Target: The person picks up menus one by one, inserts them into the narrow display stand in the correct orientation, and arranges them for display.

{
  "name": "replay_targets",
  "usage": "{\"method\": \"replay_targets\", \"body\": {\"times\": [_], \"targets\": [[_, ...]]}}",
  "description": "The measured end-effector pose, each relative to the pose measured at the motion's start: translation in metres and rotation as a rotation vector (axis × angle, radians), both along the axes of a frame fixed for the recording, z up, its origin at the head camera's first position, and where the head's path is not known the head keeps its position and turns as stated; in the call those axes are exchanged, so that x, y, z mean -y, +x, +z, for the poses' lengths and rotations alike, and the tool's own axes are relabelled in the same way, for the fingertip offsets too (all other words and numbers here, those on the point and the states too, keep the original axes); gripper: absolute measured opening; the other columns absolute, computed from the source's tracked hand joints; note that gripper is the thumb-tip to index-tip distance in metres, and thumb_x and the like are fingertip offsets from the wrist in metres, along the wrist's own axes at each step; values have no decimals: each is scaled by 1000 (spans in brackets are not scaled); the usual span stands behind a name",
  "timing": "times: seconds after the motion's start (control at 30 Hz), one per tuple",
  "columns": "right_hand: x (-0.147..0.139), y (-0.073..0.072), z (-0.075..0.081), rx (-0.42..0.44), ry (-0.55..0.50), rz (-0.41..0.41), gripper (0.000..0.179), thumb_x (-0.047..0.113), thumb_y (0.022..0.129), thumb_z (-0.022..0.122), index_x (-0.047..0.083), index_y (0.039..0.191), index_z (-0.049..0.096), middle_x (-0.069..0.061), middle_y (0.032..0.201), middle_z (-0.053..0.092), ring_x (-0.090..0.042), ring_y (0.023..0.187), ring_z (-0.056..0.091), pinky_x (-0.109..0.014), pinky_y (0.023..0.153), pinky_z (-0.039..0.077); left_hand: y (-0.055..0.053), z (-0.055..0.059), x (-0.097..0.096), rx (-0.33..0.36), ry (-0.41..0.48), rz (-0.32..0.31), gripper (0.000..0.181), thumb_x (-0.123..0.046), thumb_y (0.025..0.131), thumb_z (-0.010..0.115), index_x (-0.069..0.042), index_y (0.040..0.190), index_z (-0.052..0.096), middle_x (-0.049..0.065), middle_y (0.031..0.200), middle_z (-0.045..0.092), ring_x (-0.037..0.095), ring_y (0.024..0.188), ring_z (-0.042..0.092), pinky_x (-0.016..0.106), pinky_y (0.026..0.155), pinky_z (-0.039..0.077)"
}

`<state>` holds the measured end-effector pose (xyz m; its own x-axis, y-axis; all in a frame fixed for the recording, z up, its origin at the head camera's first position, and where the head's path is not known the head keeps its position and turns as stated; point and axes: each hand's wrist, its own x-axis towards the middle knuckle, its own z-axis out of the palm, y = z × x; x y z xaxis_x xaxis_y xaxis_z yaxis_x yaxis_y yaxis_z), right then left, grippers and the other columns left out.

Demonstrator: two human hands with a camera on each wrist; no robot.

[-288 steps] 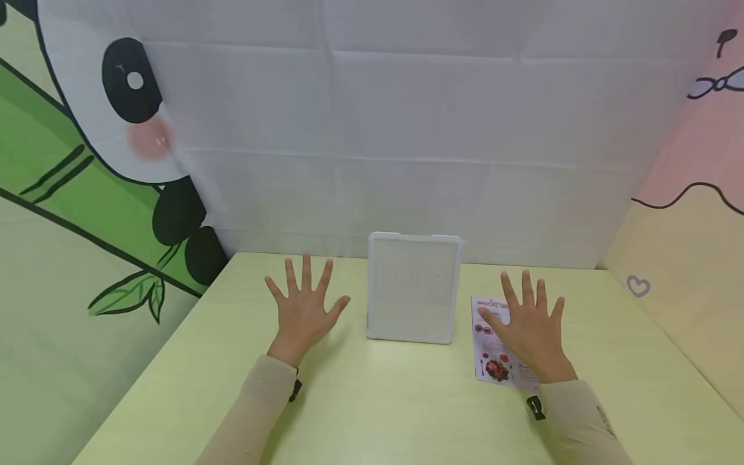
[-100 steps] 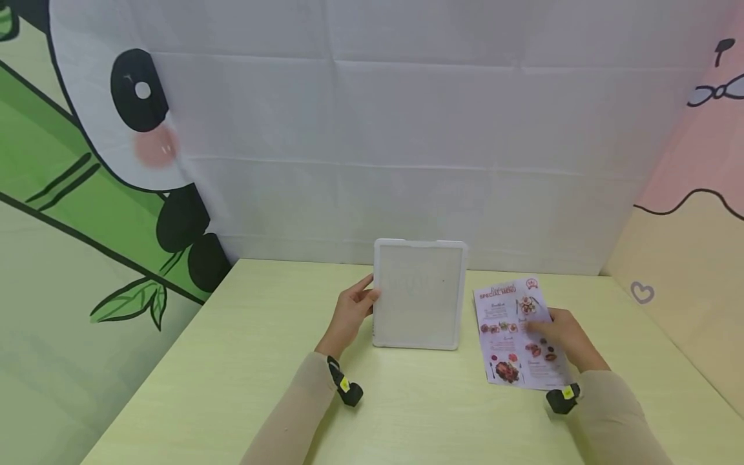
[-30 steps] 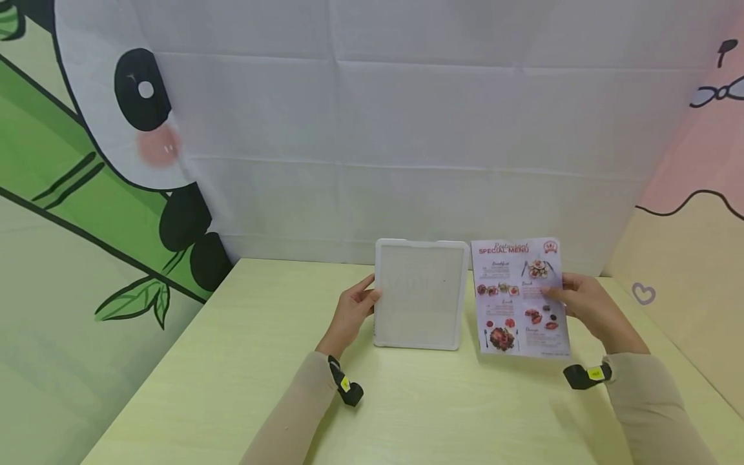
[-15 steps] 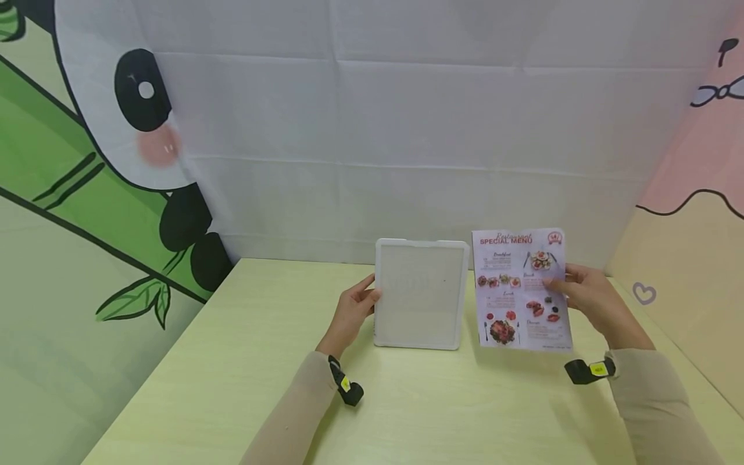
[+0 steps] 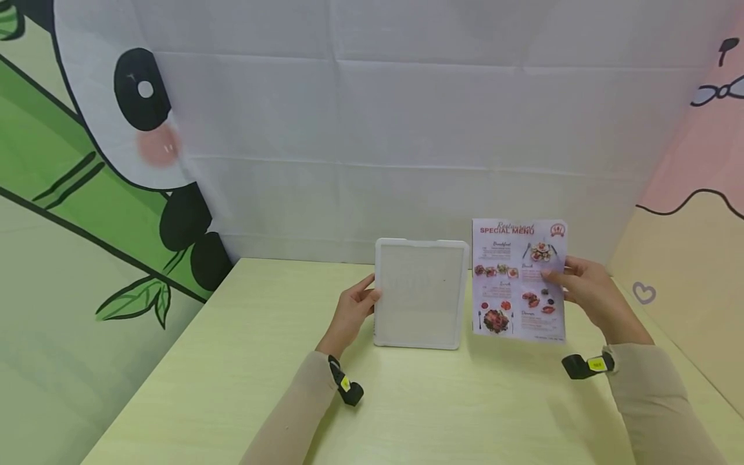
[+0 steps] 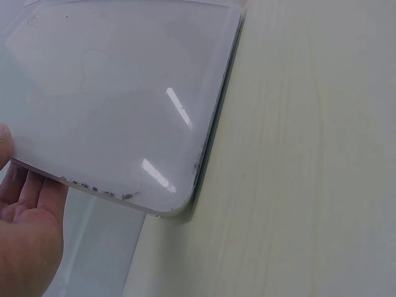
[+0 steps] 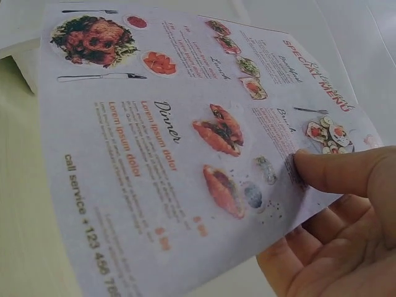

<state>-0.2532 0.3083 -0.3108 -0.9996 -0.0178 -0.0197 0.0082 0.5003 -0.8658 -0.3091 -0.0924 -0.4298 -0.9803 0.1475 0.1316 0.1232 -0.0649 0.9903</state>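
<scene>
A white-framed, upright display stand (image 5: 418, 294) with a clear front panel stands on the table. My left hand (image 5: 349, 310) grips its left edge, thumb in front and fingers behind, as the left wrist view also shows on the panel (image 6: 124, 105). To the right, a printed restaurant menu sheet (image 5: 502, 284) is held up off the table, facing me. My right hand (image 5: 593, 294) pinches its right edge; in the right wrist view the thumb lies on the printed face of the menu (image 7: 173, 130) and the fingers are behind it.
The pale wood table (image 5: 261, 361) reaches back to a white cloth backdrop (image 5: 407, 129). A panda-and-bamboo printed wall (image 5: 116, 213) is on the left, a pink and cream wall (image 5: 686, 258) on the right. Each wrist wears a small black camera.
Over the last second the menu has risen a little in my right hand, its top edge climbing above the stand's. Earlier it lay on the table and both hands were spread. The left hand keeps still.
</scene>
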Motion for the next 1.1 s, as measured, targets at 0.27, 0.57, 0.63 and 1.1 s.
{"method": "replay_targets", "body": {"times": [0.27,0.57,0.63,1.1], "targets": [[5,-2,5,4,-8,-11,67,43,95,57,2,145,38,20,97,62,-3,87,65,-47,98,46,-1,0,-1,-12,-3,-1,53,-22,94,61,-14,144,45,19,120,65,17,102,65,39,94,54],[10,-6,11,8,-29,-7,65,42,95,58,4,144,39,26,95,60,-2,89,65,-31,91,48,0,0,-1,-16,8,-4,54,-22,94,61,-14,145,45,19,120,65,17,102,65,39,93,54],[12,-6,12,2,-43,0,64,40,95,59,3,144,39,26,96,60,-2,89,65,-26,87,50,1,0,-1,-16,10,-2,54,-22,94,61,-14,145,44,19,120,65,17,102,65,39,93,54],[25,-8,20,-24,-134,27,57,29,94,63,3,139,42,22,99,60,-5,89,65,-24,80,54,2,2,-1,-5,4,3,54,-22,94,61,-15,145,44,19,121,64,17,104,64,38,94,54]]}}
